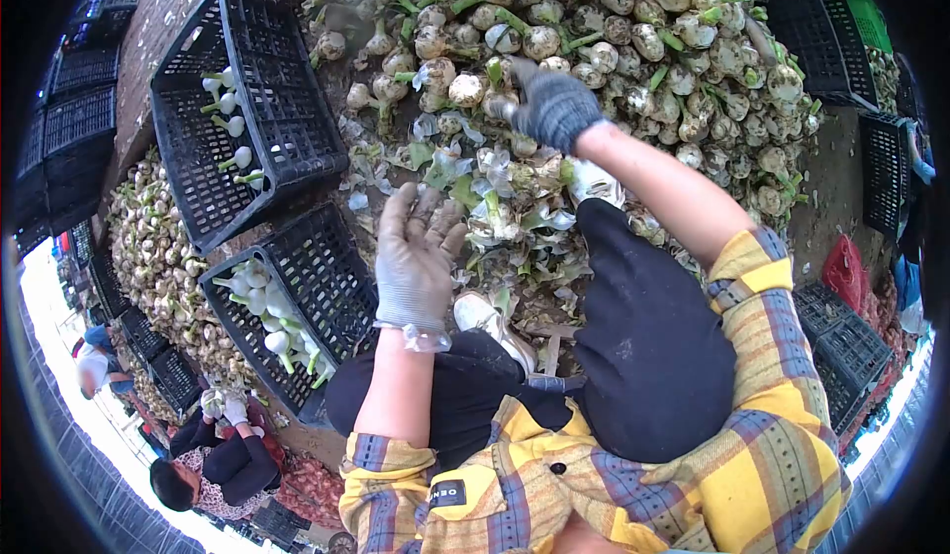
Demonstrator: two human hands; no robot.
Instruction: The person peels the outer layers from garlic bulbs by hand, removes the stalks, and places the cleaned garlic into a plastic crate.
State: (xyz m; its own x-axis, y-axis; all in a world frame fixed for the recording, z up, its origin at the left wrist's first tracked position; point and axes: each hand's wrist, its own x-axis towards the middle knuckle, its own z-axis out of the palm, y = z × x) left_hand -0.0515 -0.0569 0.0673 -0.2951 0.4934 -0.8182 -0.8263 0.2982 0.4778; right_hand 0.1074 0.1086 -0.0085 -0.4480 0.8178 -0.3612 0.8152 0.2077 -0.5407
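Observation:
My left hand (418,257), in a pale, dirt-stained glove, is held palm up with its fingers loosely spread and nothing in it. It hovers beside the crates, over scattered papery skins (450,168). My right hand (556,107), in a dark grey knit glove, reaches to the near edge of a large heap of soil-covered garlic bulbs (604,30). Its thumb and fingers are apart and blurred by motion, close to a dirty bulb with a green stalk (467,90). Peeled white garlic (259,292) with short green stems lies in the nearer black crate (322,267).
Another black crate (282,89) stands tilted farther left, holding several peeled bulbs (228,104). A second garlic pile (158,247) lies beyond. At lower left, a co-worker (223,455) handles bulbs. More crates (841,346) and a red bag (844,272) are on the right.

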